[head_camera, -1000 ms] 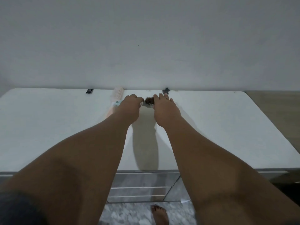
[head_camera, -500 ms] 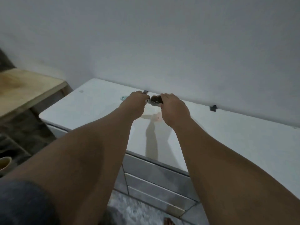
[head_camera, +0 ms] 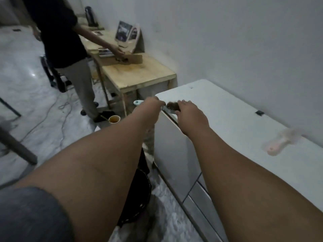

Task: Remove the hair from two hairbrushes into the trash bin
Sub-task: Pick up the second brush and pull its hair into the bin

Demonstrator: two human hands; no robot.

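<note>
My left hand (head_camera: 150, 106) grips the handle of a hairbrush (head_camera: 170, 108) whose teal handle end sticks out to the left of my fist. My right hand (head_camera: 189, 112) pinches the brown clump of hair (head_camera: 172, 104) sitting on the brush's bristles. Both hands hover over the left corner of the white cabinet top (head_camera: 227, 119). A second, pink hairbrush (head_camera: 279, 143) lies blurred on that top to the right. A black trash bin (head_camera: 138, 193) stands on the floor below my left forearm, mostly hidden by it.
A person in dark top and grey trousers (head_camera: 70, 55) stands at a wooden table (head_camera: 139, 74) to the left. A paper cup (head_camera: 114, 119) sits on the marble floor near cables. The cabinet's drawers (head_camera: 192, 186) face me.
My view has swung left and down, bringing the wooden table, the person and the bin into sight. Both hands have carried the brush to the cabinet's left corner; the pink brush stays on top.
</note>
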